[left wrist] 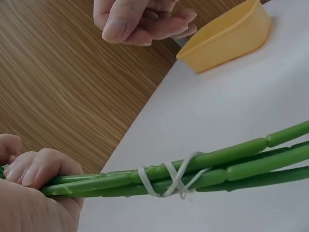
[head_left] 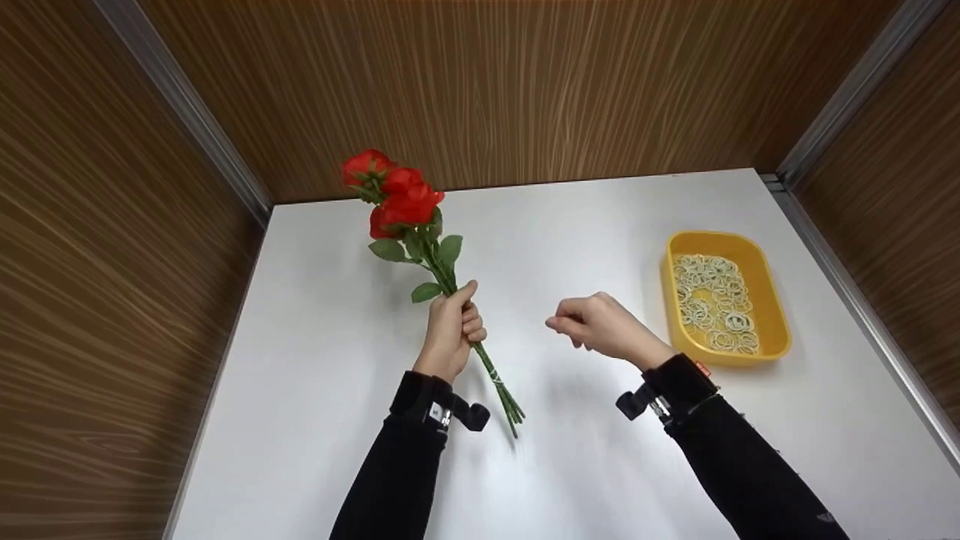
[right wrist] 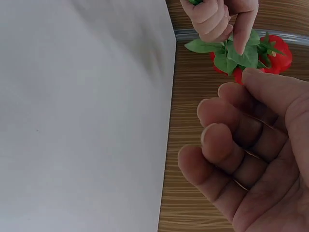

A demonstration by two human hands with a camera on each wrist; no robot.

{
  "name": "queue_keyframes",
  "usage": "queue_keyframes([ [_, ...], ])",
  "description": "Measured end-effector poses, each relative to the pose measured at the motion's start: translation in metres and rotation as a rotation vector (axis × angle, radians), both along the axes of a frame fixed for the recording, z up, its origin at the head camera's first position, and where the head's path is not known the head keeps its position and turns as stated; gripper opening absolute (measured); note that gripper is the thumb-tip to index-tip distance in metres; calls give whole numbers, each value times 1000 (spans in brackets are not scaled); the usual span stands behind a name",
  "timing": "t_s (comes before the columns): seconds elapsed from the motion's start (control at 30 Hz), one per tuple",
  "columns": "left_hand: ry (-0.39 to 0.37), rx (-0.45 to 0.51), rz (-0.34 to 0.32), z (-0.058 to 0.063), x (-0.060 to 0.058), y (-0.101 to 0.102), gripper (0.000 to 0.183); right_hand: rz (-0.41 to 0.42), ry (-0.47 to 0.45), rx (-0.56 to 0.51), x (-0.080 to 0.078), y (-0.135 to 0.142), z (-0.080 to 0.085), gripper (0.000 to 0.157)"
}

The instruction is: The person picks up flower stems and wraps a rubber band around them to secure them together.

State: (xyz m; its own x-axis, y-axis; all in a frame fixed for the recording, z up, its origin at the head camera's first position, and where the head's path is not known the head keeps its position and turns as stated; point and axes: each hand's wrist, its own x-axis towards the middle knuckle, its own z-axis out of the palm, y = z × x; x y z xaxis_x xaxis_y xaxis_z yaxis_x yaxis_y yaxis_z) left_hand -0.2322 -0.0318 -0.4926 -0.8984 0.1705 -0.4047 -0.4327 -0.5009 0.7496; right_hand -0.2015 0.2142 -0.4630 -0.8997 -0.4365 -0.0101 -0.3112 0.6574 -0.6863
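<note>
My left hand [head_left: 452, 330] grips a bunch of artificial red roses [head_left: 409, 202] round its green stems [left wrist: 251, 157]. The blooms point away to the upper left in the head view, and the stem ends slant toward me. Below the fist, a pale rubber band [left wrist: 174, 179] is wound round the stems and crosses over itself. Apart from the bunch, to its right, my right hand [head_left: 604, 326] hangs in the air. Its fingers [right wrist: 222, 142] are loosely curled with nothing in the palm, as the right wrist view shows.
A yellow tray [head_left: 776, 334] at the right of the white table [head_left: 315, 420] holds many loose pale rubber bands [head_left: 712, 292]. Wood-grain panels [head_left: 525, 90] with metal edge strips enclose the table at the back and both sides.
</note>
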Motion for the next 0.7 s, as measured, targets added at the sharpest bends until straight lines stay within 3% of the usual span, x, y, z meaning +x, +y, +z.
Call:
queue_keyframes([
  [0.23,-22,-194,-82,-15,-1,0,26,-90,-62,-2,-4,16,-18,25],
  [0.4,-32,-323,-109,-26,-1,1,36,-119,-98,-1,-5,24,-29,26],
  [0.7,-23,-389,-150,-55,-2,2,34,-130,-116,0,-4,32,-41,27],
])
